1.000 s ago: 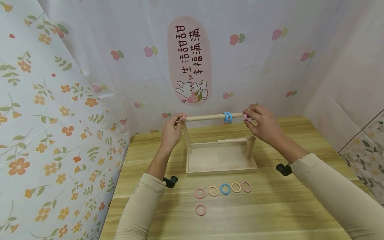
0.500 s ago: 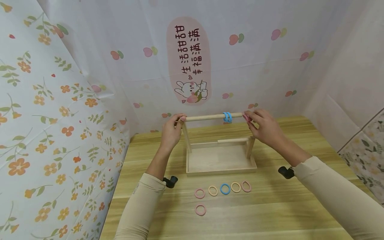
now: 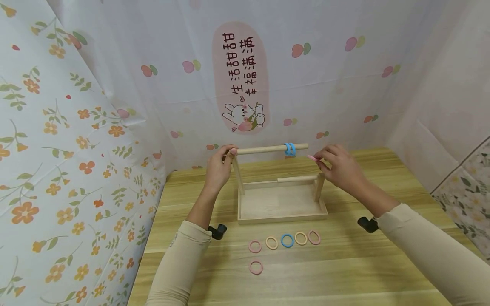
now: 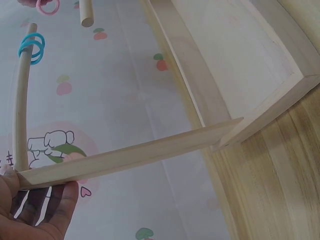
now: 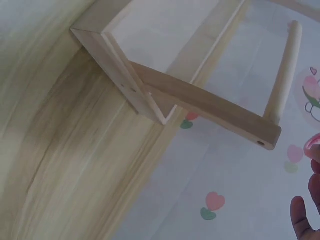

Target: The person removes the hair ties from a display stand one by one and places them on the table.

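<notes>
A wooden stand (image 3: 283,218) with a tray base carries a long upper rod (image 3: 264,149) and a shorter lower rod (image 3: 296,179). Two blue rings (image 3: 290,149) hang on the upper rod towards its free right end. My left hand (image 3: 219,168) grips the top of the left post (image 4: 130,155), where the upper rod joins it. Just right of the rod's free end, my right hand (image 3: 338,163) pinches a pink ring (image 3: 312,157) between thumb and fingers. The ring is apart from the rod, tilted nearly flat in the head view.
In front of the stand lie several loose rings: a blue ring (image 3: 287,241), cream rings (image 3: 301,239) and pink rings (image 3: 255,267), all on the wooden table (image 3: 325,280). A printed cloth (image 3: 183,106) hangs behind, and a floral cloth (image 3: 76,170) borders the left side.
My right hand has drawn the pink ring away from the rod's end, slightly right and down, and the ring has turned flatter. The left hand keeps its grip on the post.
</notes>
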A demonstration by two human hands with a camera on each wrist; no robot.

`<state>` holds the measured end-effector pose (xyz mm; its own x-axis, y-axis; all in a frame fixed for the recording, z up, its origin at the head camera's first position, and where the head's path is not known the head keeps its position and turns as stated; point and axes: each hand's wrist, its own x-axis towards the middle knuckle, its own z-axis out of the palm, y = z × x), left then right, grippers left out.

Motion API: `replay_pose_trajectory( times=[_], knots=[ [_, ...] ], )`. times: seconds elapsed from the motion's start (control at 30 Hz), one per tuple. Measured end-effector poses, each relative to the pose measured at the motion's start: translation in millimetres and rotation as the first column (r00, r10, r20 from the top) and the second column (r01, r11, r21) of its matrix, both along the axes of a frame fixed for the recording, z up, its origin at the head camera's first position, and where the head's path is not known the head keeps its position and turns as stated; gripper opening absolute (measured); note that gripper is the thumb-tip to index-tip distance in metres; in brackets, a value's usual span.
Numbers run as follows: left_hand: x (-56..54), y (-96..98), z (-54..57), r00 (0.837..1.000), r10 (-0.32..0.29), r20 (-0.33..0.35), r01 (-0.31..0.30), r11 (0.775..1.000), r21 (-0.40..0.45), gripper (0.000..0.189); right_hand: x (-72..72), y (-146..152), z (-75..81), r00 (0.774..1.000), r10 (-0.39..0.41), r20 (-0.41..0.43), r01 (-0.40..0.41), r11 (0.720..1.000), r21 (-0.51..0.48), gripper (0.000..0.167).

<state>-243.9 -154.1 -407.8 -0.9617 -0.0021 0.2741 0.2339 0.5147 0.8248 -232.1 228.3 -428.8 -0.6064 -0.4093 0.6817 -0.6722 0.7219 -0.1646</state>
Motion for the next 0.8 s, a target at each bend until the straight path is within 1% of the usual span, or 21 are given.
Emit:
replay_pose_trajectory(
  times=[0.23,0.5,0.7,0.8],
  knots=[
    [-0.3,0.4,0.6,1.000,0.006,0.000,-0.006,1.000,-0.007,0.039,5.5,-3.5,-4.7,0.999,0.039,-0.029,-0.038,0.999,0.026,0.023],
    [-0.2,-0.3,0.4,1.000,0.003,0.018,-0.003,1.000,-0.002,0.040,11.0,-5.8,-11.2,0.997,0.072,-0.025,-0.071,0.996,0.049,0.023],
    [0.5,-0.1,0.7,1.000,0.001,0.006,-0.001,1.000,0.000,0.039,16.3,-10.1,-10.4,0.994,0.105,-0.027,-0.103,0.992,0.069,0.028],
    [0.5,0.1,1.4,1.000,0.002,0.004,-0.002,1.000,0.002,0.039,17.8,-12.4,-11.0,0.993,0.119,-0.025,-0.117,0.991,0.071,0.026]
  ],
)
